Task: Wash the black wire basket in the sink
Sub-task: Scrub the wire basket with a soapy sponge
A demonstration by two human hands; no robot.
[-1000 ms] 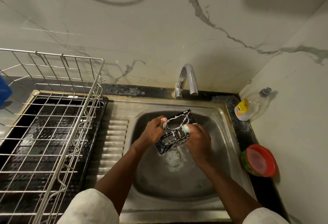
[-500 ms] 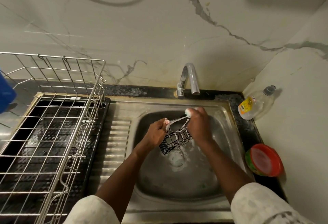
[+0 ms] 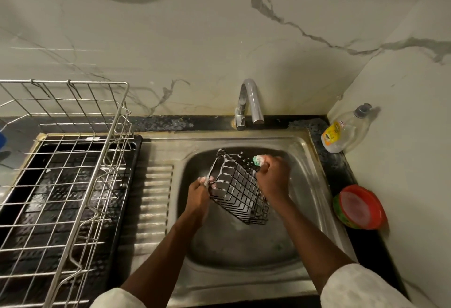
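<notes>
The black wire basket (image 3: 238, 191) hangs tilted over the steel sink (image 3: 314, 185), streaked with white foam. My left hand (image 3: 199, 196) grips its left rim, fingers curled round the wire. My right hand (image 3: 272, 175) holds a green and white sponge (image 3: 257, 160) against the basket's upper right edge. No water runs from the faucet (image 3: 249, 102).
A metal dish rack (image 3: 73, 185) stands on a black tray at the left. A clear soap bottle (image 3: 344, 131) leans in the right corner, with a red and green bowl (image 3: 358, 207) nearer on the dark counter. A ribbed drainboard (image 3: 153, 200) lies between rack and basin.
The basket has turned so its side faces up and its far end points toward me. My right hand with the sponge has slid along the top edge to the right.
</notes>
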